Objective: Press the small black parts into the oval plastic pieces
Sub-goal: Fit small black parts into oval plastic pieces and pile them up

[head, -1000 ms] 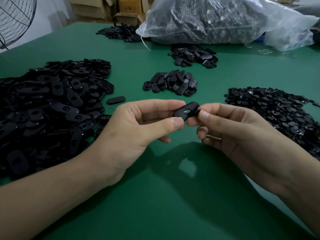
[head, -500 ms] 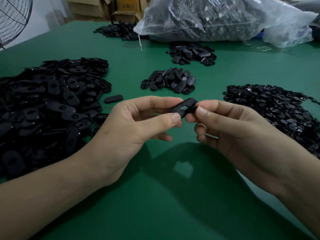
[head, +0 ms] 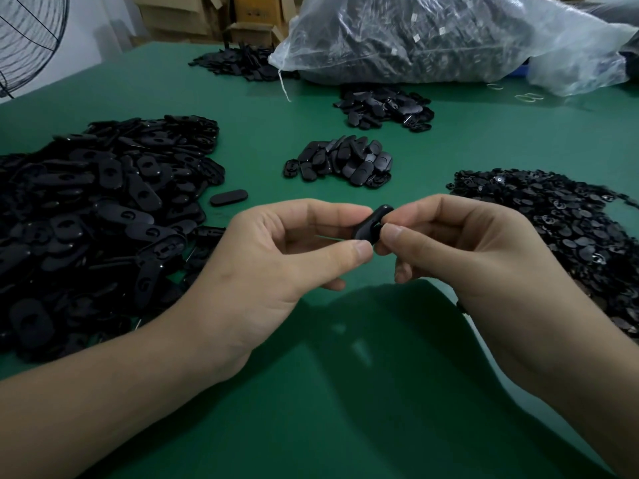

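No words or numbers can be read. The cardboard box point(head: 258, 10) has dark marks and the plastic bag point(head: 484, 46) shows small white tags point(head: 417, 37), all too blurry.

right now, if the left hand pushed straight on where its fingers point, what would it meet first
Probably the right hand, which pinches the same black oval plastic piece the left hand holds.

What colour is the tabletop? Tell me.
The tabletop is plain green, seen in the head view.
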